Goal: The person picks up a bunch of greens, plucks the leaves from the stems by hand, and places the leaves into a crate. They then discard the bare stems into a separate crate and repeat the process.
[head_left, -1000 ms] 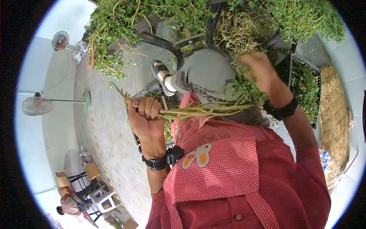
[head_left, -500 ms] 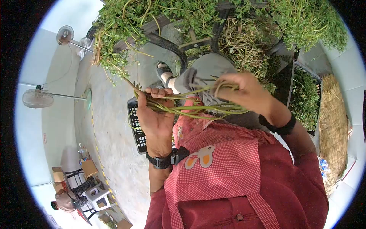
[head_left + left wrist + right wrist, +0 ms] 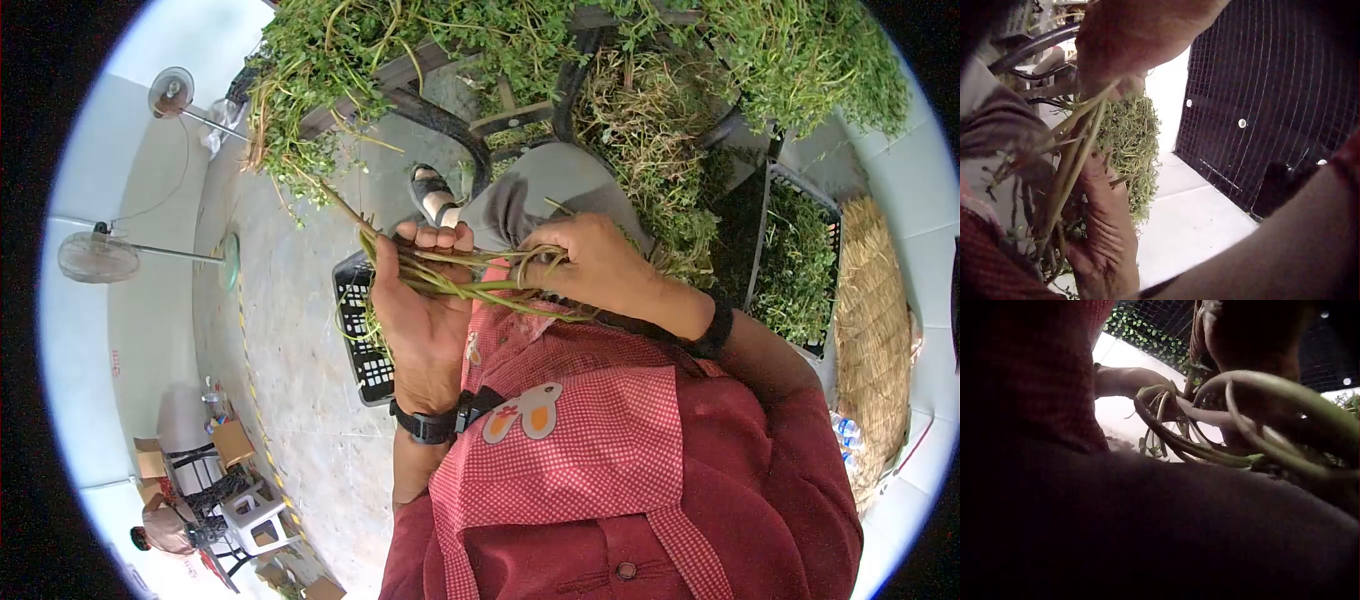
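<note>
A small bundle of long green stems [image 3: 480, 290] lies across my left hand [image 3: 425, 310], palm turned up and fingers curled over it. A thinner stem end pokes out past the thumb toward the upper left. My right hand [image 3: 605, 265] pinches the stems at the other end, close in front of the apron, where some bend back. In the left wrist view the stems [image 3: 1079, 153] run between the left hand [image 3: 1141, 37] above and the right hand [image 3: 1107, 231] below. Curved stems [image 3: 1260, 381] loop large in the right wrist view, which is mostly dark.
Leafy greens [image 3: 480, 30] are heaped over the table at the top. More greens fill a crate [image 3: 835, 235] at right, beside a straw roll [image 3: 865, 330]. A black crate [image 3: 375, 375] stands beneath my left hand. Dried stalks [image 3: 640, 110] lie past my knee.
My right hand has come from the far right to the stems, then moved left toward my left hand, bending their ends back. The left hand has turned palm up, still holding the bundle.
</note>
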`<state>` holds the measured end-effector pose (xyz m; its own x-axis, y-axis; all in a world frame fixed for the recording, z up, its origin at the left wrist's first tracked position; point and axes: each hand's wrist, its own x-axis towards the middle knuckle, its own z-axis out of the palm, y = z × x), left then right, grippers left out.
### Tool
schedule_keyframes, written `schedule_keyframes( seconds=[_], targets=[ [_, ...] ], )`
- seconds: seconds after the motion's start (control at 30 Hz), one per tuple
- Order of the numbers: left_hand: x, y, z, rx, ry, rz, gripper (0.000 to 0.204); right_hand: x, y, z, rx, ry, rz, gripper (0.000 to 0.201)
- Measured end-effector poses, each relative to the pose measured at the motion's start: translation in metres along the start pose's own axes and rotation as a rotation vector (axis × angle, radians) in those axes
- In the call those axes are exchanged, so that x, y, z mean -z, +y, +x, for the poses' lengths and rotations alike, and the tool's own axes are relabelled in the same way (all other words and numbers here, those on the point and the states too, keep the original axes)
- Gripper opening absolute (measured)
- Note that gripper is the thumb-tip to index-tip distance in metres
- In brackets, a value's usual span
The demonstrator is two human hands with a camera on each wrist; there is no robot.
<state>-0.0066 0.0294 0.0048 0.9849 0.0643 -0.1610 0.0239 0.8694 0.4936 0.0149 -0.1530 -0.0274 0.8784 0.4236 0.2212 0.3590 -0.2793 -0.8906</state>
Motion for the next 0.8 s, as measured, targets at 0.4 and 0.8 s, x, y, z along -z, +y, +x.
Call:
schedule_keyframes(
  seconds=[0.4, 0.8],
  targets=[
    [0.001, -0.007, -0.006, -0.014, -0.209, 0.139, 0.025, 0.013, -0.004, 0.001, -0.156, -0.240, -0.099, 0.034],
    [-0.007, -0.014, -0.009, 0.038, -0.194, 0.135, 0.030, 0.053, 0.028, -0.003, -0.055, 0.511, -0.525, 0.025]
  ],
)
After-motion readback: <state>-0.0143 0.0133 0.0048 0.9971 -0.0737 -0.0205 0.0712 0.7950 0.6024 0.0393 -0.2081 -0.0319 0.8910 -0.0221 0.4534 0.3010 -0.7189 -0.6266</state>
